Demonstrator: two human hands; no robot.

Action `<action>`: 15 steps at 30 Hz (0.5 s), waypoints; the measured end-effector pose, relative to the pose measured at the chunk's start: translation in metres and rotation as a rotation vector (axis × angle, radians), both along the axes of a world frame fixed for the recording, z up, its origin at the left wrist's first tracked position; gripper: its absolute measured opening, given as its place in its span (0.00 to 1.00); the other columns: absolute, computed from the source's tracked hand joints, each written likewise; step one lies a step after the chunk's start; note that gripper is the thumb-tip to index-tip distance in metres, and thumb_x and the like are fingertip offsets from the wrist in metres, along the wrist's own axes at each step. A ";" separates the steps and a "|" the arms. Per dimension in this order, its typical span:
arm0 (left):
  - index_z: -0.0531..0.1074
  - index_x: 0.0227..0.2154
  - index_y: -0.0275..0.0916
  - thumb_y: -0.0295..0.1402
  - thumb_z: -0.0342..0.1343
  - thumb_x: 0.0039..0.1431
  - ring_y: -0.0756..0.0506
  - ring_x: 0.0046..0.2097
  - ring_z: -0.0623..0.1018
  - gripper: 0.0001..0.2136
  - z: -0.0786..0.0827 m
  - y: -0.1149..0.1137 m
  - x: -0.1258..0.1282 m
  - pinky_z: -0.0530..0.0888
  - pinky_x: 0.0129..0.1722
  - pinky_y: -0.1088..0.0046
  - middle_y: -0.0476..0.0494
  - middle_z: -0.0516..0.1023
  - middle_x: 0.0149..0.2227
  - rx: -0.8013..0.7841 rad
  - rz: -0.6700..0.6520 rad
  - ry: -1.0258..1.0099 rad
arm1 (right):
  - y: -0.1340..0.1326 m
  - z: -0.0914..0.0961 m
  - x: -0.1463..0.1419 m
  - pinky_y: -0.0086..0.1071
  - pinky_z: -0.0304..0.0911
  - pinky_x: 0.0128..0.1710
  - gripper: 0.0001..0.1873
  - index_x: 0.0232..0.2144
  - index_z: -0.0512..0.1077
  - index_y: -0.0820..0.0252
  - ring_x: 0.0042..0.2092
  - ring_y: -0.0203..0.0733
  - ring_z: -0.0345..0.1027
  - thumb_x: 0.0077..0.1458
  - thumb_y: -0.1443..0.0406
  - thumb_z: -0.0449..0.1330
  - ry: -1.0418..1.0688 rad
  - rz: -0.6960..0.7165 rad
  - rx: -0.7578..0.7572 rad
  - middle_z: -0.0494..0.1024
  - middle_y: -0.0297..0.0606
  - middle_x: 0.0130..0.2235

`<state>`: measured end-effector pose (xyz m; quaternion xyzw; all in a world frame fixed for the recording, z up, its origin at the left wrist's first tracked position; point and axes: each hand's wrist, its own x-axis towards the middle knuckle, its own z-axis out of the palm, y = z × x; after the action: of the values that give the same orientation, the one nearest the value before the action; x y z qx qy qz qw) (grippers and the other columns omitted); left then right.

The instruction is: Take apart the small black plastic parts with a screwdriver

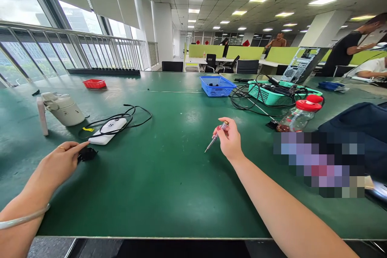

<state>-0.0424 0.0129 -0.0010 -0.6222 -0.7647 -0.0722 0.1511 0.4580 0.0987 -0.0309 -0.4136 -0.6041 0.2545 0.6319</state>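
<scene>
My right hand (231,139) is closed around a small screwdriver (214,140), its thin metal shaft slanting down to the left, the tip close to the green tabletop. On the left, my left hand (60,165) has its index finger and thumb at a small black object (88,154), apparently pinching it; its kind is unclear. Just beyond the fingertip lies a white power-bank-like device (105,134) marked "25". A black cable (142,108) with a yellow tag loops over it.
A cream lidded cup (65,109) stands at left, a red basket (94,84) behind. Farther back are a blue basket (217,87) and a teal basket (272,96) of cables. A red-lidded jar (299,117), a blurred patch and dark fabric (356,125) occupy the right. People work beyond.
</scene>
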 end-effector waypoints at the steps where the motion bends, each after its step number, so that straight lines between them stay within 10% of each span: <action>1: 0.73 0.59 0.40 0.35 0.38 0.66 0.42 0.45 0.78 0.25 -0.001 0.000 0.000 0.75 0.47 0.65 0.38 0.76 0.56 0.004 -0.005 0.023 | 0.000 0.000 0.000 0.40 0.73 0.35 0.15 0.48 0.66 0.53 0.32 0.41 0.74 0.59 0.58 0.59 -0.002 0.000 -0.002 0.74 0.29 0.28; 15: 0.66 0.65 0.36 0.29 0.42 0.58 0.40 0.50 0.77 0.31 -0.010 0.005 -0.004 0.73 0.52 0.67 0.36 0.73 0.59 -0.058 -0.017 0.080 | 0.000 -0.001 -0.001 0.38 0.73 0.34 0.15 0.48 0.66 0.52 0.31 0.40 0.74 0.59 0.58 0.58 -0.013 0.021 -0.011 0.73 0.30 0.30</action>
<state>-0.0465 0.0174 -0.0111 -0.6354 -0.7544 -0.0261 0.1629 0.4569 0.0988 -0.0316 -0.4122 -0.6113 0.2618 0.6228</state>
